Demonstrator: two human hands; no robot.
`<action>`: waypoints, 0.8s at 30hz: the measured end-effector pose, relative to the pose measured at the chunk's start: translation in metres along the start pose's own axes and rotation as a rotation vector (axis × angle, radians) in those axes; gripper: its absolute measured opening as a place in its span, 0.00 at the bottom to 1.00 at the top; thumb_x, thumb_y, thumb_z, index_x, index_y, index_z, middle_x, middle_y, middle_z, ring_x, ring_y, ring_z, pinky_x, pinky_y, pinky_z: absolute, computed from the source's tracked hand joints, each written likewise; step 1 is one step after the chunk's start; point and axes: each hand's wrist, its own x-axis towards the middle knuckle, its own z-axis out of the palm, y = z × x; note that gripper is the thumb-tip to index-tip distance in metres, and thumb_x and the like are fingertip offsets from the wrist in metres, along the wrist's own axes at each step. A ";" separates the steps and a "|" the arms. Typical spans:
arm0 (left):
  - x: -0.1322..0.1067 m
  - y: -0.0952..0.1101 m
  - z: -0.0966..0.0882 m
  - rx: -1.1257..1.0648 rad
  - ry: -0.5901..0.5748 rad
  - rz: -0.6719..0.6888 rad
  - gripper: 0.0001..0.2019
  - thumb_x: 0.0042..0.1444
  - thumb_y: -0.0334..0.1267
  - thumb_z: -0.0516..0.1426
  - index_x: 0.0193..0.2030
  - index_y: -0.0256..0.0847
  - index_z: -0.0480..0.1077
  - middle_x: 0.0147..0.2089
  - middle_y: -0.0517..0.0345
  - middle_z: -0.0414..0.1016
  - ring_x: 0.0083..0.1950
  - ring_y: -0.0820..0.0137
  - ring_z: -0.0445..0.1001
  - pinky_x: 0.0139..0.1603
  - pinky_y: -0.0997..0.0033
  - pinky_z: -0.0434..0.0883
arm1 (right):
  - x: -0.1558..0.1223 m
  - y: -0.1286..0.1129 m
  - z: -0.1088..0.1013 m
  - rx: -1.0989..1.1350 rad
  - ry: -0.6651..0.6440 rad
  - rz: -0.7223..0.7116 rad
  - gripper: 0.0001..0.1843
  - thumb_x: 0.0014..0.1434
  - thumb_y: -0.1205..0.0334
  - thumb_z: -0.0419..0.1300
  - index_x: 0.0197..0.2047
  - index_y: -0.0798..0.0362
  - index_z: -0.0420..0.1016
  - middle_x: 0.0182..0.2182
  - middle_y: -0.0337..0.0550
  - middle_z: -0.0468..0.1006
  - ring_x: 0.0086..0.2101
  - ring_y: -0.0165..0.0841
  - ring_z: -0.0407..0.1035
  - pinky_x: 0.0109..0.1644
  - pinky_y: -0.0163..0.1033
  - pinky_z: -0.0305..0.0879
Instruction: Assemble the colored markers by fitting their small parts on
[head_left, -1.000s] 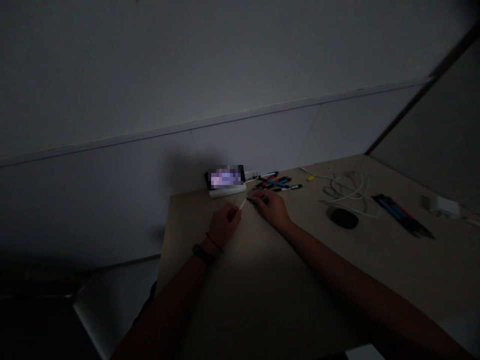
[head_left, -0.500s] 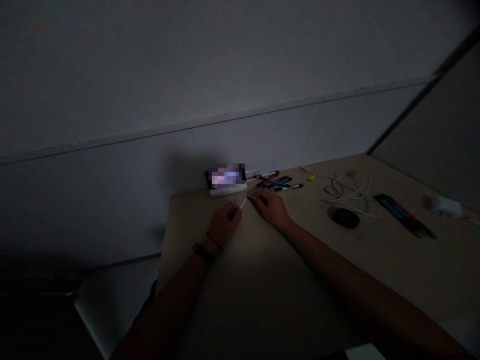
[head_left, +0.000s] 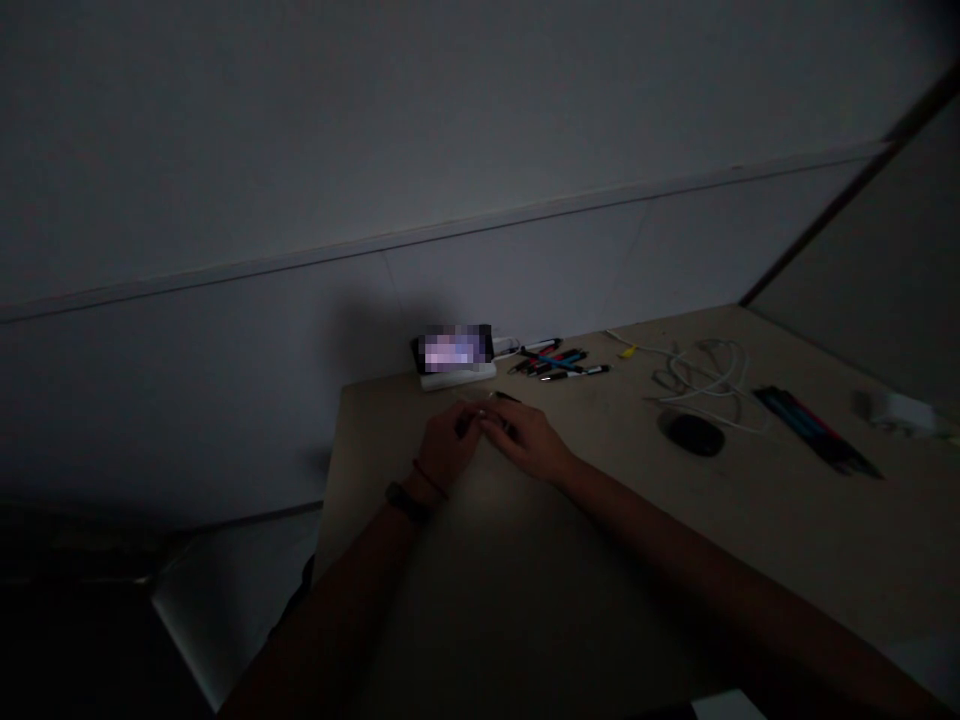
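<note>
My left hand (head_left: 448, 438), with a dark band and a red cord on its wrist, is closed in a pinch. My right hand (head_left: 529, 440) meets it fingertip to fingertip over the table. A small bit of a thin white stick (head_left: 481, 412) shows where the fingers come together; the rest is hidden. Along the top of the right hand's fingers, a slim dark pen-like piece (head_left: 507, 397) juts out. Just behind the hands, several pens (head_left: 555, 362) lie in a loose heap.
A phone (head_left: 454, 350) with a lit screen leans on a white stand (head_left: 459, 377) by the wall. To the right on the table (head_left: 600, 600) are a coiled white cable (head_left: 709, 372), a black mouse (head_left: 695, 434), a row of pens (head_left: 814, 430) and a white adapter (head_left: 904, 412).
My right hand has moved left and slightly down until its fingertips meet the left hand's. The white stick that spanned the gap is now mostly hidden by fingers. The left hand has barely moved.
</note>
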 end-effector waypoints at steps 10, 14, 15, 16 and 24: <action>0.000 -0.005 0.002 0.027 -0.031 0.021 0.09 0.63 0.40 0.58 0.34 0.40 0.74 0.30 0.60 0.76 0.30 0.72 0.71 0.33 0.73 0.66 | 0.001 0.009 0.002 -0.047 0.037 0.087 0.16 0.68 0.57 0.56 0.51 0.49 0.83 0.43 0.47 0.85 0.40 0.39 0.80 0.48 0.42 0.74; -0.001 -0.002 0.001 0.051 -0.033 -0.009 0.09 0.63 0.40 0.57 0.34 0.41 0.73 0.28 0.61 0.74 0.29 0.72 0.69 0.32 0.73 0.65 | 0.002 0.011 0.000 -0.020 0.144 0.183 0.16 0.67 0.55 0.56 0.49 0.47 0.84 0.44 0.45 0.86 0.40 0.39 0.81 0.47 0.43 0.75; -0.001 -0.001 0.001 0.057 -0.032 -0.015 0.09 0.63 0.40 0.57 0.33 0.41 0.72 0.28 0.62 0.73 0.28 0.73 0.69 0.31 0.73 0.64 | 0.003 0.012 -0.001 -0.005 0.191 0.217 0.17 0.67 0.54 0.56 0.49 0.48 0.84 0.45 0.45 0.86 0.40 0.40 0.81 0.47 0.43 0.75; -0.001 0.000 0.000 0.059 -0.031 -0.019 0.09 0.63 0.40 0.57 0.33 0.41 0.72 0.27 0.63 0.72 0.28 0.73 0.68 0.31 0.73 0.63 | 0.004 0.014 -0.003 0.017 0.240 0.249 0.18 0.68 0.52 0.56 0.50 0.48 0.84 0.46 0.45 0.86 0.41 0.40 0.80 0.46 0.43 0.76; -0.001 0.001 -0.001 0.040 -0.027 -0.037 0.09 0.63 0.41 0.57 0.32 0.41 0.71 0.26 0.63 0.71 0.28 0.73 0.68 0.31 0.73 0.63 | 0.011 0.029 -0.008 0.134 0.509 0.396 0.24 0.65 0.41 0.57 0.48 0.53 0.82 0.44 0.50 0.85 0.40 0.41 0.78 0.44 0.45 0.75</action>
